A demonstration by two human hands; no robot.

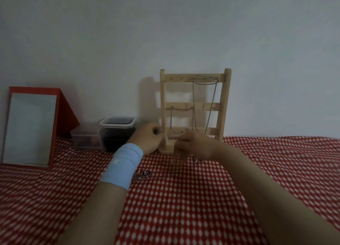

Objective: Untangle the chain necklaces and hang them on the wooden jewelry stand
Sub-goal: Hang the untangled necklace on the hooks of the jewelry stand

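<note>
A wooden jewelry stand [225, 105] with three crossbars stands against the wall on the red patterned cloth. A long silver chain [213, 99] hangs from its top bar; a shorter chain [181, 109] drapes on the middle bar. My left hand [150, 139], wearing a light blue wristband, is curled at the stand's lower left post. My right hand [195, 146] is in front of the stand's base, fingers pinching a thin chain with a small pendant [195, 159] dangling below. A small heap of chain with rings [142, 174] lies on the cloth by my left wrist.
Two clear plastic boxes [117, 132] sit left of the stand, the taller one filled with dark contents. A red-framed panel [30, 127] leans against the wall at the far left. The red and white cloth [184, 208] covers the whole surface.
</note>
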